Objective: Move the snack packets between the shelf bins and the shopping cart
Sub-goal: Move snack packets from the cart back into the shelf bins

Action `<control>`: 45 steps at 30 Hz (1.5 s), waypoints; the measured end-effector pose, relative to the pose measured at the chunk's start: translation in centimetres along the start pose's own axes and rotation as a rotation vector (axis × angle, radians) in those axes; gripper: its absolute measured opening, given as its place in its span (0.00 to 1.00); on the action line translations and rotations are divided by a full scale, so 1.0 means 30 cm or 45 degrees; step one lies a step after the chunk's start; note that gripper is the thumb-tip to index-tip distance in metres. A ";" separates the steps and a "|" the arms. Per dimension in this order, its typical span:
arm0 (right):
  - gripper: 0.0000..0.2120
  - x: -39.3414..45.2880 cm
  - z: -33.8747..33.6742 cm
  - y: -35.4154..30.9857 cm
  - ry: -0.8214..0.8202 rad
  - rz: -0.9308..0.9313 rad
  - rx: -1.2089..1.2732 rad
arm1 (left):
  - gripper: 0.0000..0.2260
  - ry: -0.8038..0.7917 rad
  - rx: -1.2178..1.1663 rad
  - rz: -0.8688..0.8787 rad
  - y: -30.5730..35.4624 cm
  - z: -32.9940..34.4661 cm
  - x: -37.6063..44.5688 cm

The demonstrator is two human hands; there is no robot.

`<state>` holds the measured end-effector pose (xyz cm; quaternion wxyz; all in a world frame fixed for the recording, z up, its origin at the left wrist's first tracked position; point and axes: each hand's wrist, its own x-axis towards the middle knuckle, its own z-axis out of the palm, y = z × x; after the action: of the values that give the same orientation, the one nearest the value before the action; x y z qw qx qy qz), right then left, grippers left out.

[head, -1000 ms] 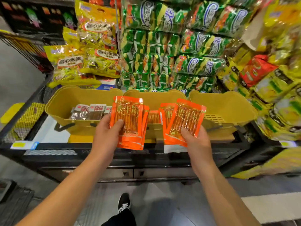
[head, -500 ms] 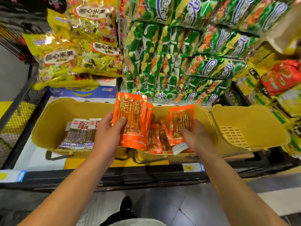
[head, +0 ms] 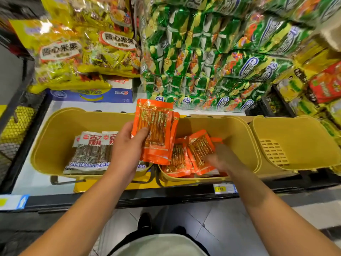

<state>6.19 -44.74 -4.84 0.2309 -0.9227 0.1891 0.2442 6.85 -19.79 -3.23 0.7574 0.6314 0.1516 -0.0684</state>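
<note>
At frame centre the left hand [head: 127, 154] grips a stack of orange plastic snack packets [head: 156, 130], while the blurred right hand [head: 219, 157], its grip unclear, touches more in the middle [head: 238, 130] of 3 yellow plastic bins.

Right bin [head: 302, 145] open above, middle bin [head: 238, 133] half free — stacked green bags [head: 203, 61] overhanging behind
</note>
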 end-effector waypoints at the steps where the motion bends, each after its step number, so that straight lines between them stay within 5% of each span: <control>1: 0.09 -0.003 -0.007 -0.001 -0.015 0.031 -0.089 | 0.08 -0.007 0.007 0.003 0.000 0.003 0.002; 5: 0.12 -0.022 -0.023 0.010 0.127 0.080 -0.492 | 0.09 -0.024 0.045 0.029 -0.012 0.014 0.010; 7: 0.24 -0.011 -0.021 0.026 0.175 -0.089 -0.507 | 0.09 -0.020 0.063 0.041 -0.018 0.024 0.011; 10: 0.37 0.010 -0.019 0.041 -0.078 -0.375 -0.547 | 0.09 -0.016 0.084 0.053 -0.022 0.044 0.009; 13: 0.36 0.031 -0.016 0.081 -0.239 -0.276 -0.684 | 0.09 0.003 0.082 0.054 -0.020 0.071 0.003; 19: 0.33 0.026 -0.039 0.097 -0.233 -0.223 -0.711 | 0.08 0.001 0.103 0.051 -0.001 0.143 -0.015; 22: 0.28 -0.014 -0.085 0.106 -0.035 -0.365 -0.564 | 0.07 -0.046 0.159 0.045 -0.005 0.199 -0.025; 28: 0.17 -0.047 -0.189 0.221 0.761 -0.456 -0.192 | 0.06 -0.158 0.389 -0.110 -0.096 0.355 -0.022; 31: 0.27 -0.035 -0.204 0.283 0.779 -0.397 -0.228 | 0.11 -0.221 0.494 -0.220 -0.175 0.440 0.005; 37: 0.26 -0.015 -0.198 0.343 0.683 -0.384 -0.181 | 0.07 -0.212 0.517 -0.345 -0.196 0.618 -0.007; 40: 0.27 -0.006 -0.206 0.360 0.647 -0.426 -0.139 | 0.07 -0.315 0.816 -0.280 -0.211 0.670 -0.012; 43: 0.27 -0.006 -0.216 0.362 0.658 -0.448 -0.116 | 0.19 -0.403 1.664 0.104 -0.203 0.674 -0.006; 45: 0.27 -0.010 -0.227 0.365 0.661 -0.471 -0.097 | 0.28 -0.399 1.887 0.289 -0.198 0.656 -0.005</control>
<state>3.35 -57.21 -3.06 0.1808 -0.9809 0.0613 -0.0385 7.77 -40.18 -5.65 0.1511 0.9690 -0.1089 -0.1625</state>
